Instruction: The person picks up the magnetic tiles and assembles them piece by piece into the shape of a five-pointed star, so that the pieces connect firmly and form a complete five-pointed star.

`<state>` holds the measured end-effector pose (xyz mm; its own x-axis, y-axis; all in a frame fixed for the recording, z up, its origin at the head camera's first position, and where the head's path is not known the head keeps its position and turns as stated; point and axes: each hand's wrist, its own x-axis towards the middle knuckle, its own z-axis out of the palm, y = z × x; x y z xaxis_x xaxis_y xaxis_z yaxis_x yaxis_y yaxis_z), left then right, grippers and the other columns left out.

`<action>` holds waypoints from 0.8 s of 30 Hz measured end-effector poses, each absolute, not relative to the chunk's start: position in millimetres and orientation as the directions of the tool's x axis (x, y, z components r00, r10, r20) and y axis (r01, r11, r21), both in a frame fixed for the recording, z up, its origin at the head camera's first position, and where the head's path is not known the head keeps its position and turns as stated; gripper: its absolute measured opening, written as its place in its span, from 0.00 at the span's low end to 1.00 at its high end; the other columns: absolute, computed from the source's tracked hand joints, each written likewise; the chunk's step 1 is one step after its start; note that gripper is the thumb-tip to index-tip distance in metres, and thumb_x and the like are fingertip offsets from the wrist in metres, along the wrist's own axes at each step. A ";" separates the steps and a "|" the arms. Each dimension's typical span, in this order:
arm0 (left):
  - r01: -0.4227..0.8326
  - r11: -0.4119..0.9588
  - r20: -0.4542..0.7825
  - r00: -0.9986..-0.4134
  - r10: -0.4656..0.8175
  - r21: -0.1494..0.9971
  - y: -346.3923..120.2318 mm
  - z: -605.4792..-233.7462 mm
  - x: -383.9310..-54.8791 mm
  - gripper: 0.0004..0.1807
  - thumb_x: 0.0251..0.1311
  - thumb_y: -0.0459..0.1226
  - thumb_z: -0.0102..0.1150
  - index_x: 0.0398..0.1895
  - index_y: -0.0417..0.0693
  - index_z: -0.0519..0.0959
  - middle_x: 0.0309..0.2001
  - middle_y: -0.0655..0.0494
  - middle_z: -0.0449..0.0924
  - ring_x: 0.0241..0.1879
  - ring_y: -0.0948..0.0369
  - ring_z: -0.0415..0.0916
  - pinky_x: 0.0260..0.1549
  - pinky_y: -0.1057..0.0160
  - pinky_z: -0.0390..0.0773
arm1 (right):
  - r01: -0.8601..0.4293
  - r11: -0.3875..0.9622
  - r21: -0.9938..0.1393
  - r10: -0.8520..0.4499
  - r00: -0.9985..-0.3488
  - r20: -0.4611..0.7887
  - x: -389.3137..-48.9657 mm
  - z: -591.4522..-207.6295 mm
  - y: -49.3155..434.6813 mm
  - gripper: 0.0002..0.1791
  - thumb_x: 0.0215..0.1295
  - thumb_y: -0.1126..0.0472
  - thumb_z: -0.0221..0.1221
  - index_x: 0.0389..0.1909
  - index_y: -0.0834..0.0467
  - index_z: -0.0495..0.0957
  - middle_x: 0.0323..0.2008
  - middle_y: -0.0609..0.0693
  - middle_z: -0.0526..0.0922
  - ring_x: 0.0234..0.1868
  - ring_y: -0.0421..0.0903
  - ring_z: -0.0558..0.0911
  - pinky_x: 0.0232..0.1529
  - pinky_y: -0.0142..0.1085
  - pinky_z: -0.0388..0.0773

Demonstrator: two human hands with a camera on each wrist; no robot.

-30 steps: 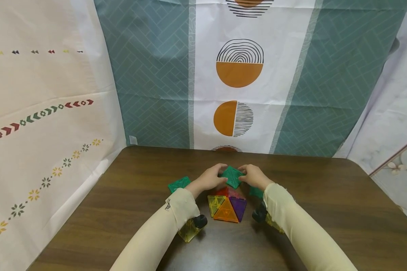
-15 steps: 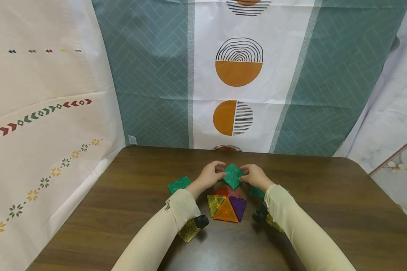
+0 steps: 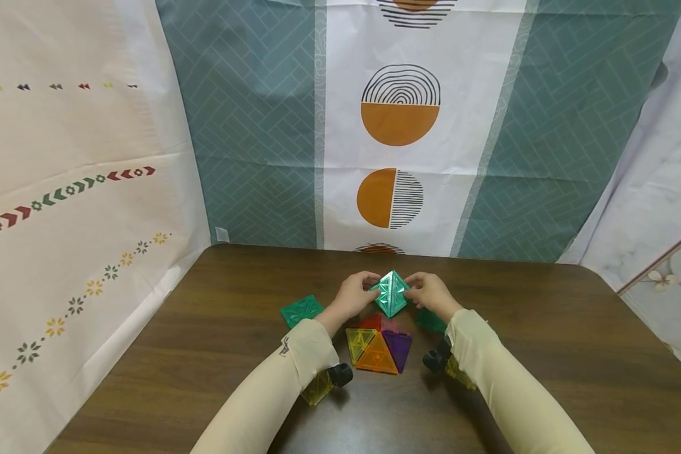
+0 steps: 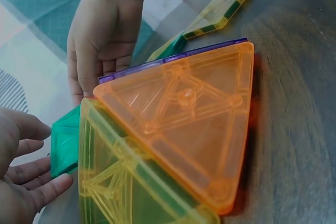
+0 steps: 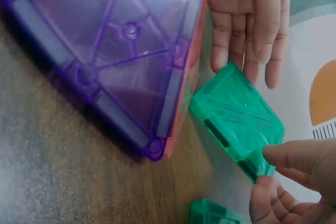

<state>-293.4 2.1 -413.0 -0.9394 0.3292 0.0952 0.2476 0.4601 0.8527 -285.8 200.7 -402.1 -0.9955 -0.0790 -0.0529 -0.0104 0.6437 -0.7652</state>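
Observation:
In the head view, both hands are at the far side of the table around two green triangular magnetic tiles (image 3: 391, 294) joined along an edge. My left hand (image 3: 352, 295) has its thumb and fingers at their left corner. At their right corner, my right hand (image 3: 431, 293) pinches with thumb and fingertips, clearest on the green tiles (image 5: 239, 119) in the right wrist view. Just nearer stands a low pyramid-like build with an orange tile (image 3: 377, 354) in front, a purple tile (image 3: 398, 345) at right, a yellow tile (image 3: 359, 343) at left and red behind.
Another green piece (image 3: 302, 310) lies left of the left wrist, and one more green piece (image 3: 429, 320) lies under the right hand. Yellow tiles (image 3: 316, 388) sit partly hidden below the left wrist; other yellow tiles (image 3: 459, 372) are beneath the right sleeve. A patterned cloth (image 3: 261, 126) hangs behind.
The green tiles have tilted and now catch the light brightly along a vertical centre line. The right hand has shifted slightly up and to the right. The pyramid-like build stays in place.

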 end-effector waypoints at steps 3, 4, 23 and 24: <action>0.257 0.462 0.110 -0.941 0.321 0.849 3.3 -412.1 -292.8 0.18 0.64 0.33 0.57 0.58 0.41 0.76 0.56 0.43 0.78 0.58 0.47 0.74 0.58 0.50 0.75 | -0.012 0.596 -0.803 -0.084 -0.995 -0.047 -285.0 -402.2 202.9 0.17 0.64 0.68 0.58 0.53 0.69 0.74 0.34 0.59 0.80 0.26 0.45 0.77 0.28 0.34 0.80; 0.261 0.462 0.116 -0.941 0.318 0.847 3.6 -411.8 -292.6 0.18 0.64 0.33 0.57 0.57 0.41 0.76 0.56 0.43 0.79 0.57 0.48 0.74 0.58 0.51 0.75 | -0.009 0.582 -0.813 -0.085 -0.995 -0.050 -284.6 -402.2 203.4 0.17 0.64 0.68 0.57 0.53 0.69 0.74 0.34 0.60 0.80 0.27 0.46 0.76 0.27 0.34 0.79; 0.316 0.362 0.240 -0.941 0.239 0.877 -2.5 -390.7 -291.2 0.13 0.64 0.31 0.57 0.50 0.41 0.80 0.47 0.45 0.82 0.47 0.51 0.77 0.47 0.58 0.80 | -0.090 0.571 -0.816 -0.153 -0.988 0.002 -274.5 -364.4 205.1 0.14 0.69 0.66 0.54 0.54 0.65 0.74 0.26 0.55 0.77 0.22 0.44 0.74 0.28 0.42 0.79; 0.313 0.363 0.237 -0.942 0.239 0.878 -3.5 -388.2 -291.0 0.13 0.64 0.31 0.57 0.50 0.42 0.80 0.47 0.46 0.82 0.46 0.52 0.77 0.45 0.60 0.80 | -0.097 0.570 -0.816 -0.164 -0.986 0.003 -273.4 -360.6 204.9 0.15 0.70 0.66 0.54 0.54 0.65 0.73 0.26 0.54 0.76 0.21 0.44 0.73 0.27 0.41 0.78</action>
<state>-291.0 -3.5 -388.2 -0.9418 0.2385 0.2368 0.3126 0.3628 0.8779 -273.4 204.9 -360.6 -0.9864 -0.1644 0.0029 -0.0974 0.5700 -0.8158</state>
